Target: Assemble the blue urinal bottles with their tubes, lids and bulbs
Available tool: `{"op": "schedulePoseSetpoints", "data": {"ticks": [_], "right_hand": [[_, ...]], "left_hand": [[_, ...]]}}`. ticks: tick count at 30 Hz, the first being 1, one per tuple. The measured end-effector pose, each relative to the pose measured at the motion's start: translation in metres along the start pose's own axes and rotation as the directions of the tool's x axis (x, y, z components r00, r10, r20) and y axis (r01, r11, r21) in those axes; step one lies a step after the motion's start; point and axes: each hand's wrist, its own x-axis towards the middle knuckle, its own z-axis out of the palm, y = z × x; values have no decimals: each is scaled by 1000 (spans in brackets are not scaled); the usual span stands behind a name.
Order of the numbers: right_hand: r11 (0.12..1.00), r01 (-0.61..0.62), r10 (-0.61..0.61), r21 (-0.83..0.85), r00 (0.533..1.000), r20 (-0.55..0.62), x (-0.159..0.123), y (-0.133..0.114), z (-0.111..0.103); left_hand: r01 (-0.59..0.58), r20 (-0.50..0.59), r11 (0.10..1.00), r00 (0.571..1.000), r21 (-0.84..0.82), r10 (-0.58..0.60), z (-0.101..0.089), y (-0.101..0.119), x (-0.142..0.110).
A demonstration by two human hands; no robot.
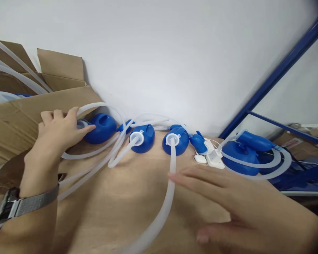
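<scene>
My left hand (57, 132), with a metal watch (18, 204) on its wrist, rests on the leftmost blue plastic container (100, 127), thumb on its white opening, fingers curled over a loop of clear tubing (95, 153). Two more blue containers (142, 138) (176, 141) stand in a row along the wall, each with a white cap and a clear tube. The tube (168, 197) from the third runs down toward me. My right hand (228, 197) hovers flat and open over the wooden tabletop (122, 204), fingertips touching that tube.
An open cardboard box (29, 106) with more tubes sits at the left. A white power strip (214, 157) and a larger blue container (243, 155) with coiled tubing lie to the right. A blue metal rack frame (278, 74) slants up at the right against the white wall.
</scene>
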Motion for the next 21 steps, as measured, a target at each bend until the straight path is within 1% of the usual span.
{"op": "schedulePoseSetpoints", "data": {"ticks": [2,3,5,6,8,9,10,11,12,13,14,15,16,17,18,19,20,21], "right_hand": [[993,75,-88,87,985,149,20,-7,8],[982,118,-149,148,966,214,30,-12,15],[957,184,-248,226,920,303,50,-21,33],[952,213,-280,221,898,340,59,-26,43],[952,261,-304,161,870,387,75,-33,61],[952,275,-307,137,865,398,81,-36,67],[951,278,-309,135,870,385,85,-37,71],[951,266,-306,159,888,343,88,-37,72],[946,242,-296,217,917,267,90,-35,71],[929,207,-264,308,951,160,90,-33,68],[891,167,-198,423,980,31,90,-30,64],[820,139,-102,555,990,-96,89,-26,61],[714,132,11,688,980,-199,89,-22,57],[585,150,128,797,953,-273,89,-18,55],[455,193,219,869,922,-320,90,-15,55],[345,246,286,906,891,-351,92,-12,55],[265,303,331,916,863,-381,94,-9,55],[220,351,369,910,834,-410,97,-6,55]], "left_hand": [[-14,31,1000,999,3,14,1,8,0],[-29,61,1000,998,-1,29,3,11,0],[-69,131,997,989,-17,71,10,16,0],[-93,164,995,982,-29,97,14,18,0],[-146,211,988,965,-55,154,20,22,-1],[-172,228,983,956,-69,183,22,23,-1],[-195,243,977,947,-80,209,24,24,-2],[-214,255,973,939,-90,230,25,26,-3],[-228,267,969,932,-96,246,26,27,-4],[-238,277,966,926,-100,256,27,28,-6],[-245,283,964,922,-100,264,27,30,-8],[-252,283,963,920,-98,270,28,33,-10],[-257,275,962,922,-91,272,29,37,-13],[-260,257,962,927,-80,272,30,43,-17],[-266,227,962,935,-64,273,30,49,-23],[-277,186,960,942,-46,281,28,57,-29],[-294,139,955,945,-27,295,26,65,-36],[-336,83,942,938,-11,336,22,73,-45]]}}
